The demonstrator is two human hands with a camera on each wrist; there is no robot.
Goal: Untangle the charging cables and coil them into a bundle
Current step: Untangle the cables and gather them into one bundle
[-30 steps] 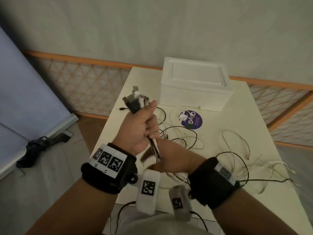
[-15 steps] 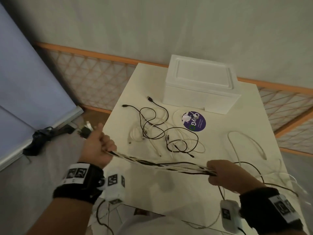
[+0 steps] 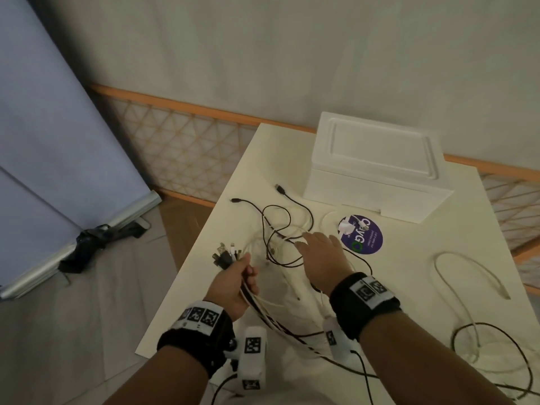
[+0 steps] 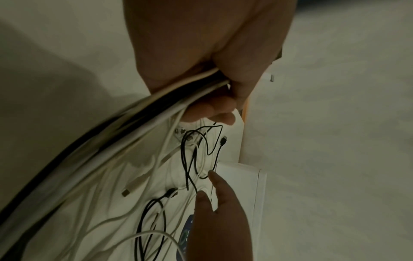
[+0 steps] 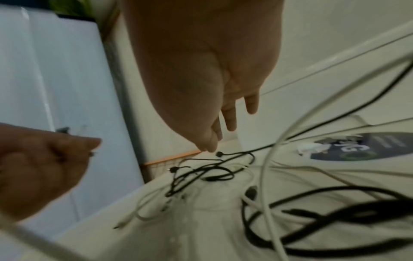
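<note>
Left hand (image 3: 233, 283) clenches the gathered cables (image 3: 264, 314) just behind their plugs at the bench's (image 3: 409, 273) left edge; right hand (image 3: 323, 255), fingers spread, hovers over limp, light loose cables (image 3: 274, 238) mid-bench; best taken near connectors.

The table (image 3: 394, 276) is showing a smooth, matt cream top. The box (image 3: 374, 168) on it is looking like matt white foam. The cables (image 3: 280, 229) are wearing smooth black or white plastic jackets, with small metal plug tips glinting at the bunched ends (image 3: 226, 254). The round sticker (image 3: 362, 235) is lying glossy and purple. Black cloth wristbands (image 3: 365, 305) are carrying printed paper-like tags.
</note>
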